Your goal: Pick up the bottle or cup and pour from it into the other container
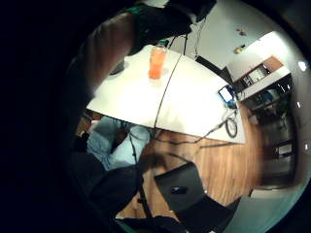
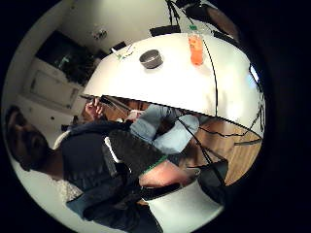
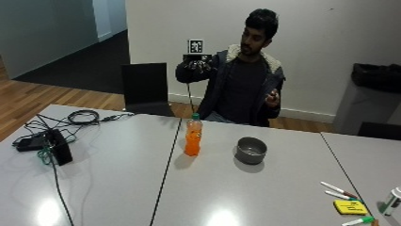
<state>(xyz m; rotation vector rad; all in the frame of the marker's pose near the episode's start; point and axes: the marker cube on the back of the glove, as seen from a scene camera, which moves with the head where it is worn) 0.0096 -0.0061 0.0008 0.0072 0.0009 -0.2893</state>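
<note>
**Gloved hand raised, bottle and bowl waiting on the table**

Outside view: the gloved right hand (image 3: 197,64) hangs at shoulder height with loosely curled fingers, gripping nothing. The orange drink bottle (image 3: 194,137) stands upright on the white table (image 3: 113,188), the grey bowl (image 3: 251,150) near at its 3 o'clock. Cables (image 3: 60,125) lie at 9 o'clock, markers (image 3: 338,190) at 4 o'clock.

Palm views: bottle (image 2: 196,48) and bowl (image 2: 151,58) stand apart; wooden floor (image 1: 214,170) shows under the table.
</note>
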